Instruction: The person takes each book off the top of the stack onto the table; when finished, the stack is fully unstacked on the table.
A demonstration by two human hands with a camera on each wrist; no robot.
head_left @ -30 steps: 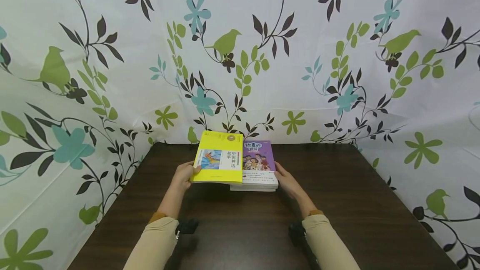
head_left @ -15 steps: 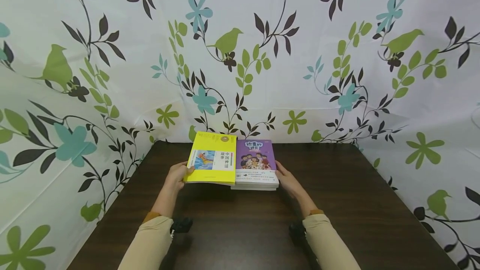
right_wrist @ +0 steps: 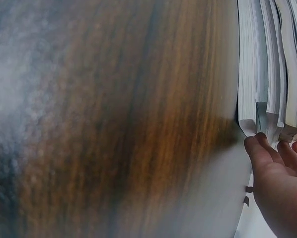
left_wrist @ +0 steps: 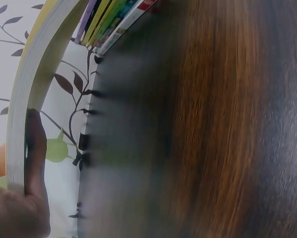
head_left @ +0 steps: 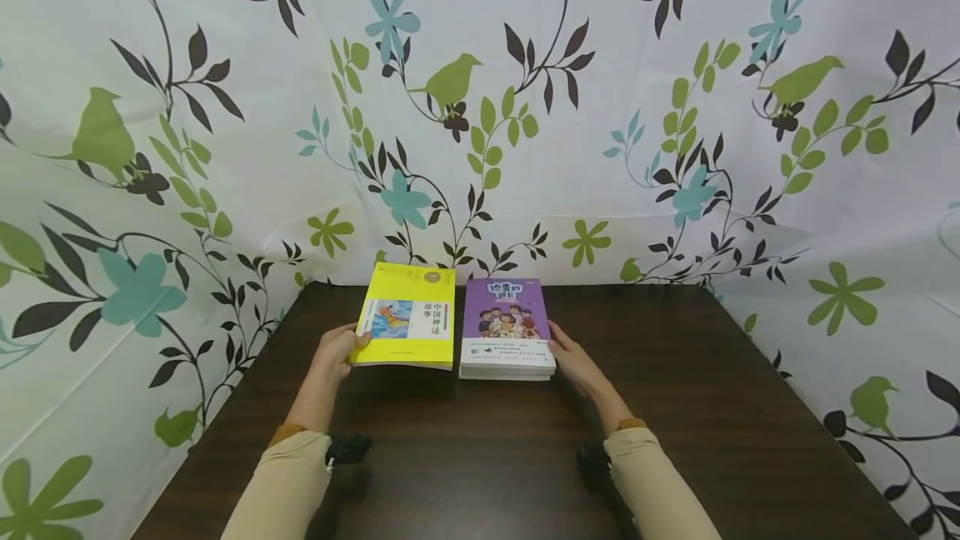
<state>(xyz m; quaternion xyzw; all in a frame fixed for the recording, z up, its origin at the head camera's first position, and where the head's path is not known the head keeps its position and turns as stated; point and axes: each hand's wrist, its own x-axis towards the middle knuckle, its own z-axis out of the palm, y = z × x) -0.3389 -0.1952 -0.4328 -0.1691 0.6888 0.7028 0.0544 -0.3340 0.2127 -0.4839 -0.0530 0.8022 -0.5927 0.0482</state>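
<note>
Head view: yellow book is up off the surface, cover up, just left of the stack, narrow gap between them. Left grip pinches its left edge, thumb on the cover, fingers underneath. From the left wrist view it looks bowed, so I'd judge a one-edge hold lets the free side droop. Hold it level, pinch firm without creasing, stay clear of the stack; if lowering, do it slowly and flat. Purple book tops the stack, which is several books thick. Right grip isn't clasping anything: fingers extended, tips against the stack's right side. Decent brace, I'd say; light pressure only, or the pile could slide. Patterned cloth behind.
</note>
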